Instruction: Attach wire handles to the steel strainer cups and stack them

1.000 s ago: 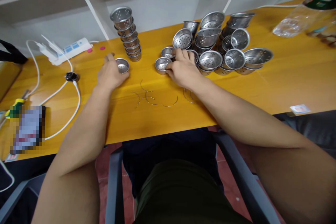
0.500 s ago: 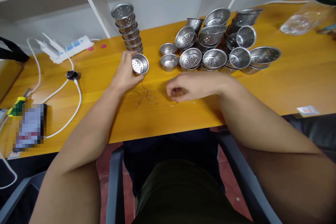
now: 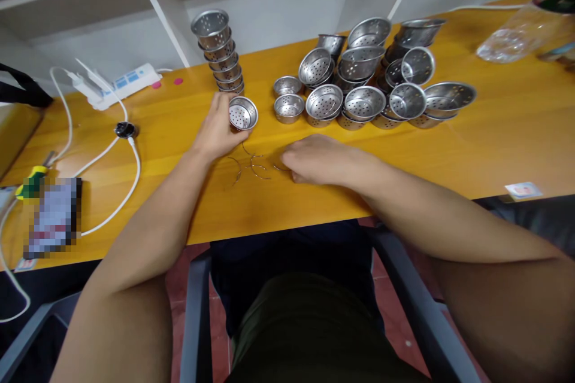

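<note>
My left hand (image 3: 221,128) is closed around the side of a small perforated metal cup (image 3: 243,114), its open mouth tilted toward me. My right hand (image 3: 312,158) is closed low over the table, and a thin curved wire (image 3: 281,167) sticks out from its fingertips. Between the hands, several loose curved wires (image 3: 254,167) lie on the wood. Just behind my left hand stands a tall stack of perforated cups (image 3: 227,63). Two small perforated cups (image 3: 288,108) sit one behind the other, beyond my right hand.
Rows of stacked perforated cups (image 3: 366,102) fill the back right of the table (image 3: 503,131). A clear plastic bottle (image 3: 507,39) lies at far right. On the left are a white power strip (image 3: 130,85), cables, a blurred-out phone-like object (image 3: 51,218) and a yellow-green screwdriver (image 3: 33,182).
My right hand has moved down toward the wires and its fingers have closed, with one wire now at the fingertips. My left hand still holds the cup in nearly the same place.
</note>
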`<action>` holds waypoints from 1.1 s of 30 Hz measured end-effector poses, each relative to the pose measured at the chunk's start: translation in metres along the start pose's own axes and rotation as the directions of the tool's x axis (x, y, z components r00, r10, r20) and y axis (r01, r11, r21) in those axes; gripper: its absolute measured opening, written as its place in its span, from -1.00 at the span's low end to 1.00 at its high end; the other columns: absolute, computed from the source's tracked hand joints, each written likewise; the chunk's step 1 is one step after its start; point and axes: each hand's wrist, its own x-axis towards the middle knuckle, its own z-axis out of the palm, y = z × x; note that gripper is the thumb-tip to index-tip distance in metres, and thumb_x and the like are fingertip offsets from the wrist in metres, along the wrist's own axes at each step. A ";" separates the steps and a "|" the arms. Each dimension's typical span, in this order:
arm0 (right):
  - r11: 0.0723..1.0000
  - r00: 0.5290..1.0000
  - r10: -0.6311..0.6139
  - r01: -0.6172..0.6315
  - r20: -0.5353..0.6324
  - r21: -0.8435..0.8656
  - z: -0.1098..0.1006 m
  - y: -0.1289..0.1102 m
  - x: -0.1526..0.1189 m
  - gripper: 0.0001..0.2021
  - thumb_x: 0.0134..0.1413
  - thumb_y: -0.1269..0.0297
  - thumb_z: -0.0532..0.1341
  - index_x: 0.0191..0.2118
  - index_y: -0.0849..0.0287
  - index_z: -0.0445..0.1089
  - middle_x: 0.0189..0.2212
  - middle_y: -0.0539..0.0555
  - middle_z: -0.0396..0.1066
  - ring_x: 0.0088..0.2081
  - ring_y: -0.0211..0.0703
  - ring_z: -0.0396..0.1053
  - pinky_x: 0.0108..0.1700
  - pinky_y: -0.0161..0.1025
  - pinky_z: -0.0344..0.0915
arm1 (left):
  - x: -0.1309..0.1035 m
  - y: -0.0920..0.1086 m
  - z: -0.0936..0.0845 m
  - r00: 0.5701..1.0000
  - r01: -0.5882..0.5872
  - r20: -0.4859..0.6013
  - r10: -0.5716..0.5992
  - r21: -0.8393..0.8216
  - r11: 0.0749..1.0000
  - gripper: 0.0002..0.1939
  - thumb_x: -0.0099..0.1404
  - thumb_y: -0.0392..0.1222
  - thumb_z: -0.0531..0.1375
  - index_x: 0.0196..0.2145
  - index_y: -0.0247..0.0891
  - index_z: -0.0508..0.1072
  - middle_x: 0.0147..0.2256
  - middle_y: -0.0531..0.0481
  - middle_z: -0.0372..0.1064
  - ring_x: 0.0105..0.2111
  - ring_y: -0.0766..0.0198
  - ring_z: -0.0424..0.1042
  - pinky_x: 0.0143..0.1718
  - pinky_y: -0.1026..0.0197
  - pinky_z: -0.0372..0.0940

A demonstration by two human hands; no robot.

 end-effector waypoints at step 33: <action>0.496 0.784 0.406 0.243 -0.470 0.834 0.017 0.062 0.036 -0.60 0.66 -0.24 0.48 0.04 0.00 0.56 -0.47 -0.04 0.45 -0.48 -0.13 0.35 -0.52 -0.20 0.26 | -0.008 0.045 0.033 0.997 0.073 0.016 -0.072 -0.361 0.930 -0.09 0.18 0.35 0.82 0.20 -0.08 0.52 0.10 -0.10 0.71 0.14 -0.16 0.80 0.21 -0.18 0.76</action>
